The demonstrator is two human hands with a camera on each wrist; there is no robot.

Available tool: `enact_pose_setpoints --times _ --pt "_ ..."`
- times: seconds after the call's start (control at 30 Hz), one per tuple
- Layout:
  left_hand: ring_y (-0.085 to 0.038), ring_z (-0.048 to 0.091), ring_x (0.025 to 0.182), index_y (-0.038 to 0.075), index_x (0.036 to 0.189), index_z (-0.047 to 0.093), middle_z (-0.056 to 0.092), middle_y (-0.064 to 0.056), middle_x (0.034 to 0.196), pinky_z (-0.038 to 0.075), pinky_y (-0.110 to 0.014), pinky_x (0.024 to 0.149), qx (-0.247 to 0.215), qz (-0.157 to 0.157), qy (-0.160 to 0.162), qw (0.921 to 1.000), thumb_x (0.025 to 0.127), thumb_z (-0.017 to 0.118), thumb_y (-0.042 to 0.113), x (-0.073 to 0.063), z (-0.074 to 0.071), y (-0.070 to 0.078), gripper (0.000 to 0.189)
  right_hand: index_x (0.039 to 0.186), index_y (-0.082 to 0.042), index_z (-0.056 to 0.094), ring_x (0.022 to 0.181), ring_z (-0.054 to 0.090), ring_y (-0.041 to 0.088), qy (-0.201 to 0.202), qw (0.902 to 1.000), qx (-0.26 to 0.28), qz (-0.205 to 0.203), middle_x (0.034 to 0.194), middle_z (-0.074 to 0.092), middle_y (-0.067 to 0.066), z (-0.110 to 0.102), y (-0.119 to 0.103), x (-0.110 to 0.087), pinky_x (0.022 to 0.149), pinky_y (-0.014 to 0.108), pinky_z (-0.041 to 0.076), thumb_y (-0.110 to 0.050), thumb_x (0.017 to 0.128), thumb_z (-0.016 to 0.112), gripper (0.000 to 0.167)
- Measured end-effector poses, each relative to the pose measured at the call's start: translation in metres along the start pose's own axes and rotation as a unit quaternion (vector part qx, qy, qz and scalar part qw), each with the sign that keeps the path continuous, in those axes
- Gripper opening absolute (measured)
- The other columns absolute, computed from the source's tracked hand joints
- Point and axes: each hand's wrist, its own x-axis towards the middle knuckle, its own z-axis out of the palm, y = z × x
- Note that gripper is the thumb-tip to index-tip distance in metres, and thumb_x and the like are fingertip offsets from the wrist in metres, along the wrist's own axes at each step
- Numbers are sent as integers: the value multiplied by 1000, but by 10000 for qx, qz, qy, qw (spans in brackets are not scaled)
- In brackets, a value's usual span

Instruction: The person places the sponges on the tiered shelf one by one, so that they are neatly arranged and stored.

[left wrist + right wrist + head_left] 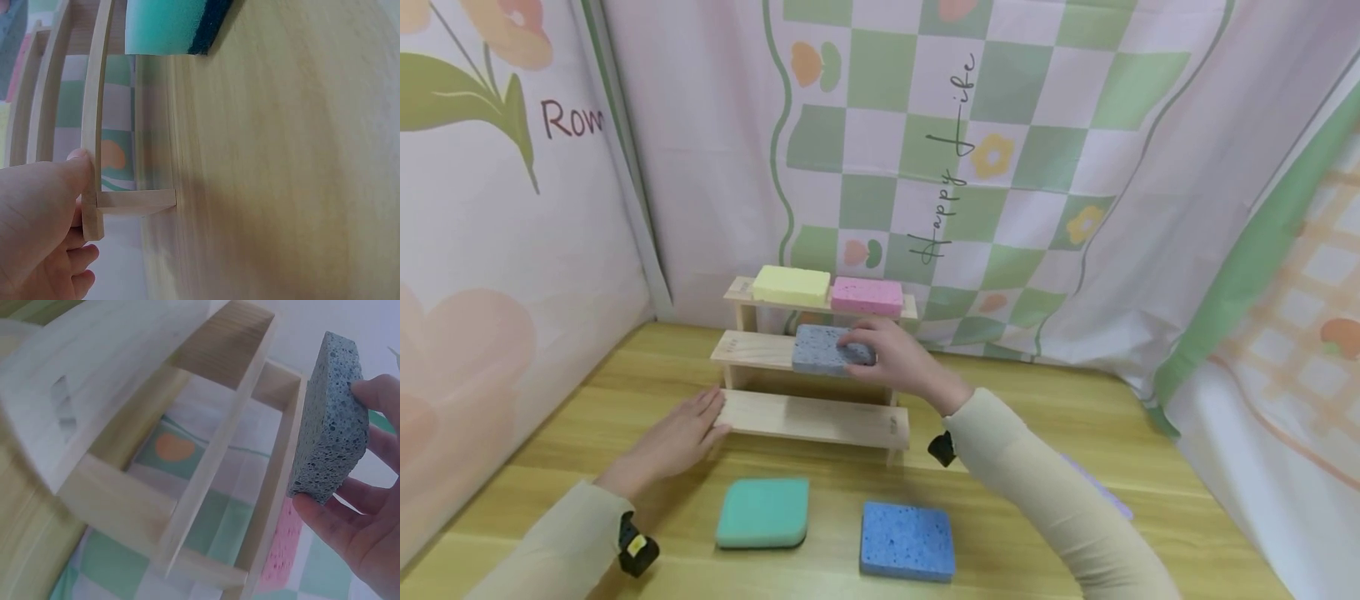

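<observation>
My right hand (913, 367) grips a grey-blue sponge (818, 348) by its sides, thumb on one side and fingers on the other. That sponge is at the right part of the middle step of a three-step wooden rack (812, 419). In the right wrist view the sponge (334, 419) shows its porous surface; whether it touches the step is hard to tell. My left hand (673, 433) holds the left end of the lowest step, thumb at its front edge (94, 125). A yellow sponge (792, 285) and a pink sponge (867, 296) lie side by side on the top step.
On the wooden table (625, 383), in front of the rack, lie a green sponge (765, 511) with a dark underside and a blue sponge (907, 540). A purple thing (1105, 492) is partly hidden behind the right sleeve. Patterned curtains (880, 142) surround the table.
</observation>
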Motion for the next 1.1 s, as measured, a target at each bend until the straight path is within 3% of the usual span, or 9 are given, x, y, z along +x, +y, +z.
enact_pose_setpoints --times 0.17,0.47,1.1 --pt "-47 27 127 -17 133 33 28 -33 138 24 -56 103 4 -3 -16 10000 99 43 27 1 -1 0 56 110 -11 66 109 49 25 -97 9999 8 92 115 57 10 11 -8 12 95 38 40 -25 84 66 29" --pt "-47 28 126 -18 131 35 30 -34 137 25 -56 102 23 30 15 10000 98 45 25 1 -2 2 55 114 -15 65 108 49 22 -233 9990 -90 369 119 56 9 32 -16 32 91 35 42 -30 87 64 31" --pt "-48 29 125 -19 130 35 31 -35 136 24 -56 102 -24 38 85 10000 98 46 22 -1 -3 4 53 116 -14 64 113 47 21 -118 9979 73 633 121 55 8 51 -20 66 98 31 37 -29 86 66 33"
